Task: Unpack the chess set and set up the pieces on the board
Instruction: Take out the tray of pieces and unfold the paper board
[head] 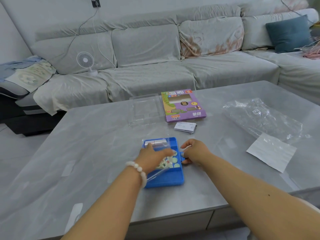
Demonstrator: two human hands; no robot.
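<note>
From the head camera, a blue tray [164, 179] lies on the grey surface [97, 144], close to the person. Inside it sits a clear bag of round pale chess pieces [168, 161] and, at the far end, a small white box [159, 142] under clear plastic.

The left hand [152, 157], with a white bead bracelet [137, 170] at the wrist, reaches into the tray and lies over the bag; its fingers are partly blurred, so whether they grip the bag cannot be told. The right hand [195, 151] is beside the tray's right edge, its fingers curled and pinching a small blue tab [182, 155] that sticks out from that edge.

Farther back on the surface are a purple chess box [183, 106], a clear plastic cover [144, 110] just left of it, and a small white card [185, 127] in front of the box. To the right lie a crumpled clear wrapper [261, 116] and a white sheet of paper [271, 151].

Behind the surface stands a grey sofa [147, 66] with a small white fan [85, 61] and a blue cushion [288, 33] on it.
</note>
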